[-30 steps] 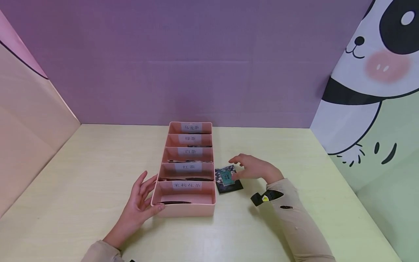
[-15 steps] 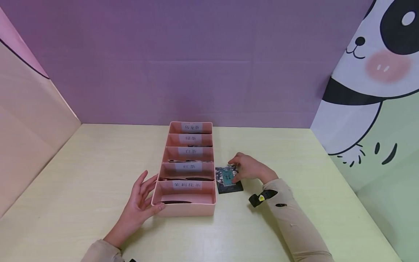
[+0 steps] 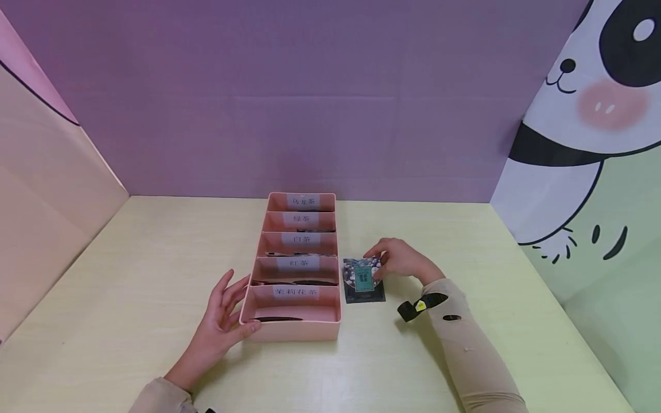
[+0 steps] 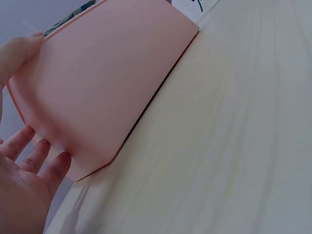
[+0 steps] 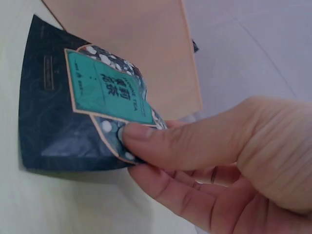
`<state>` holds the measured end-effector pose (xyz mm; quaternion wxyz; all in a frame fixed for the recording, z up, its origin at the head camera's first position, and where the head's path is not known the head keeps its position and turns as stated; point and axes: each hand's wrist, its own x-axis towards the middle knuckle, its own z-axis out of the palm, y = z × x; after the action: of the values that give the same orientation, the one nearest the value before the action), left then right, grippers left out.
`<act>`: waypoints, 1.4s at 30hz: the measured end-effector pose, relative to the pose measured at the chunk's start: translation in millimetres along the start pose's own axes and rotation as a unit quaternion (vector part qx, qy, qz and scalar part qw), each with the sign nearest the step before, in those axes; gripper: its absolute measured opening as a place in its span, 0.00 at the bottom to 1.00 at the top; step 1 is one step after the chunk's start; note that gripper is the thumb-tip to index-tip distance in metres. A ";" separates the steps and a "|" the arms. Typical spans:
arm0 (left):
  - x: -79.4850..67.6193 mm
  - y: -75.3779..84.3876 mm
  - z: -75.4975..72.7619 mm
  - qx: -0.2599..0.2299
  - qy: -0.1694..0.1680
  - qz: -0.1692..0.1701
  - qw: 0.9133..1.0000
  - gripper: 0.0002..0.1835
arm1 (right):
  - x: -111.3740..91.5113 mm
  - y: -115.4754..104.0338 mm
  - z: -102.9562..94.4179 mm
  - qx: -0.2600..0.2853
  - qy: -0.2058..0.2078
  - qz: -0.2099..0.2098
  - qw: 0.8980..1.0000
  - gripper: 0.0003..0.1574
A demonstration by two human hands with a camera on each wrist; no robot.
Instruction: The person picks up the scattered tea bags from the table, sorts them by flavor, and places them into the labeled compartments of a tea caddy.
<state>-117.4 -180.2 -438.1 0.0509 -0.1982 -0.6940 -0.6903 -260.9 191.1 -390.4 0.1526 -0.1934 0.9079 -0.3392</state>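
Note:
Between the thumb and fingers of my right hand is the top edge of a dark tea packet with a teal label reading jasmine tea. In the right wrist view the packet hangs from the pinch beside the pink box wall. A long pink box with several labelled compartments stands to the left of the packet. My left hand rests at its near left corner, thumb on the front rim, fingers spread along the side. The left wrist view shows its straight fingertips touching the box wall.
Dark tea packets lie low in the front compartment; more packet edges show in compartments behind. The box stands on a pale wood table. A purple backdrop rises behind the table, and a panda-printed panel is at right.
My right hand, at first open over the packet, has pinched its top edge; the packet has turned straighter and shifted slightly right, away from the box. My left hand and the box stay put.

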 end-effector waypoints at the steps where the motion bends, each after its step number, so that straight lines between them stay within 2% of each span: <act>1: -0.1 -0.1 0.0 0.000 0.000 -0.001 1.000 0.55 | -1.0 -0.6 -2.1 0.002 0.002 0.001 1.000 0.27; 4: -0.2 0.0 0.1 -0.001 -0.001 -0.005 1.000 0.55 | -4.3 -2.4 -7.6 0.004 0.008 -0.002 1.000 0.24; 10: -0.5 1.1 0.2 0.006 0.001 -0.016 1.000 0.55 | -12.4 -6.8 -19.2 0.003 0.020 -0.038 0.999 0.22; 18: -1.3 2.1 0.1 0.013 0.000 -0.021 1.000 0.55 | -27.4 -17.8 -33.5 0.018 0.067 -0.070 0.995 0.23; 22: -1.2 2.7 -0.3 0.015 0.000 -0.025 1.000 0.55 | -35.7 -28.1 -37.5 0.015 0.092 -0.100 0.991 0.22; 32: -0.9 3.4 0.0 0.012 0.002 -0.025 1.000 0.55 | -47.2 -57.8 -33.9 0.012 0.157 -0.179 0.971 0.22; 39: -0.3 2.6 -0.6 0.013 0.002 -0.025 1.000 0.55 | -53.3 -75.2 -23.1 0.075 0.209 -0.239 0.945 0.22; 42: -0.3 2.8 -0.3 0.014 0.003 -0.030 0.999 0.55 | -55.4 -81.0 -15.9 0.101 0.216 -0.270 0.933 0.21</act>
<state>-116.3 -180.7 -435.6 0.0347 -0.1745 -0.7094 -0.6820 -198.7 168.8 -316.1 -0.1261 -0.3372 0.7933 -0.4910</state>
